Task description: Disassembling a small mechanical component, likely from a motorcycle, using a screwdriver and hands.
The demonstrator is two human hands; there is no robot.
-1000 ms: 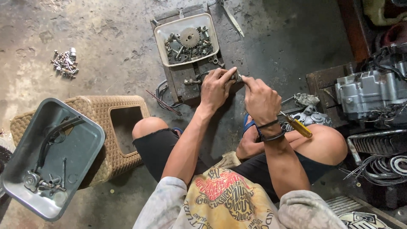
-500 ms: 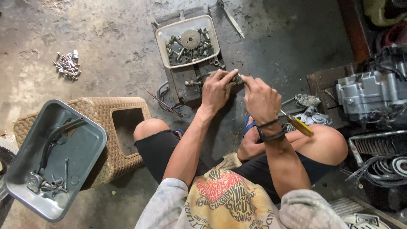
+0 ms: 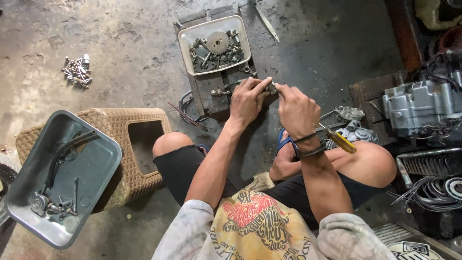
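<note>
I sit on the floor with both arms stretched forward. My left hand [image 3: 248,98] and my right hand [image 3: 294,108] meet over a small metal part [image 3: 271,87] on a dark wooden board [image 3: 211,94], and the fingers of both are closed on it. The part is mostly hidden by my fingers. Just beyond my hands a cream tray [image 3: 185,48] holds a sprocket [image 3: 218,42] and several small metal pieces. A yellow-handled screwdriver [image 3: 340,140] lies by my right wrist, over my knee.
A grey tray [image 3: 96,166] with a hose and bolts rests on a tan woven stool [image 3: 118,126] at the left. Loose bolts [image 3: 76,71] lie on the concrete floor. An engine case [image 3: 418,107] and cables [image 3: 433,190] crowd the right side.
Both hands stay closed on the small part over the board. They have shifted only slightly.
</note>
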